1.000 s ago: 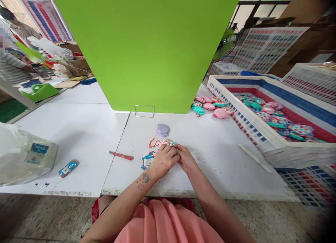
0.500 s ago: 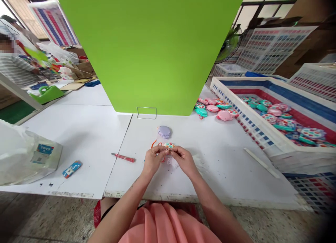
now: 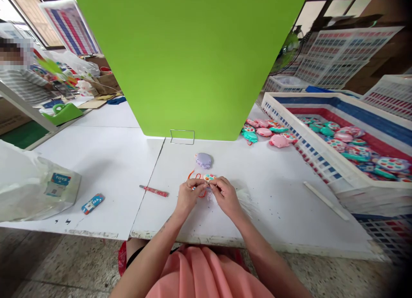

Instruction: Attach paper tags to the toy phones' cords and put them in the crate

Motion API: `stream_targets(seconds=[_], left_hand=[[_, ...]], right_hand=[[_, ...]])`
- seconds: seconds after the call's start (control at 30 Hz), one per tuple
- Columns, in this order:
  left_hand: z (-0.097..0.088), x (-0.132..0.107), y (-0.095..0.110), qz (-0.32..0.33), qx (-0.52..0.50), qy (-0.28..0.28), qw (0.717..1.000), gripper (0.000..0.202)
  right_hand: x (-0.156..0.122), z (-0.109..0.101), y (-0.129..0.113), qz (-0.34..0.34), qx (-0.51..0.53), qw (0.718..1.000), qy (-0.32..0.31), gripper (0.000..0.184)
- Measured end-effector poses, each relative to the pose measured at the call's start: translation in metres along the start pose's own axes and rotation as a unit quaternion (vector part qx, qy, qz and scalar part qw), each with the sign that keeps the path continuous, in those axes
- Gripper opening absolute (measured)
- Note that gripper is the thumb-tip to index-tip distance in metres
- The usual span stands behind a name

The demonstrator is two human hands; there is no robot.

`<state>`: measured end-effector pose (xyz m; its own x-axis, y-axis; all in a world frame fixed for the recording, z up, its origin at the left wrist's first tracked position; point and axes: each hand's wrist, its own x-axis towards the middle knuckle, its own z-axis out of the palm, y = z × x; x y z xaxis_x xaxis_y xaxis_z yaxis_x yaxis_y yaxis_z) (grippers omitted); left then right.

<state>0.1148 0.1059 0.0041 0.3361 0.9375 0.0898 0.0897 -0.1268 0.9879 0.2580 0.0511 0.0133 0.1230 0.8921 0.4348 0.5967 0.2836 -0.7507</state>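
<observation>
My left hand (image 3: 188,196) and my right hand (image 3: 226,196) meet over the white table (image 3: 273,195), fingers pinched together on a small pink toy with coloured buttons (image 3: 209,177) and an orange cord (image 3: 195,176). A thin clear bag seems to hang under the toy between my hands. Just beyond lies a purple toy (image 3: 204,160). A red pen-like tool (image 3: 154,191) rests left of my left hand.
A green screen (image 3: 189,62) stands at the back. A white crate (image 3: 325,161) on the right holds several pink and teal toys; more toys (image 3: 267,133) lie beside it. A clear bag (image 3: 28,186) and a blue label card (image 3: 92,203) lie left. Another person sits far left.
My hands have lifted off the table and turned, now pinching the toy between the fingertips. The stack of blue cards under my left hand is no longer visible.
</observation>
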Motion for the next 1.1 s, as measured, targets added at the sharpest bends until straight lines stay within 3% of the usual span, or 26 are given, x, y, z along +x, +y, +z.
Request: stream_targets(seconds=[0.43,0.67,0.97,1.1], left_hand=[[-0.002,-0.003,0.011,0.017,0.057,0.008,0.998,0.013],[0.001,-0.001,0.009,-0.034,-0.047,-0.038,0.998,0.025],[-0.001,-0.001,0.017,-0.021,-0.009,-0.038,0.999,0.023],[0.003,-0.001,0.014,-0.051,-0.125,-0.045,0.990,0.032]], right_hand=[[0.000,-0.001,0.000,-0.005,-0.014,1.000,-0.006,0.015],[-0.001,0.000,-0.002,-0.007,-0.015,1.000,-0.009,0.014],[-0.003,-0.001,-0.007,-0.023,-0.010,1.000,0.010,0.013],[-0.003,0.000,-0.008,-0.003,0.017,1.000,0.016,0.013]])
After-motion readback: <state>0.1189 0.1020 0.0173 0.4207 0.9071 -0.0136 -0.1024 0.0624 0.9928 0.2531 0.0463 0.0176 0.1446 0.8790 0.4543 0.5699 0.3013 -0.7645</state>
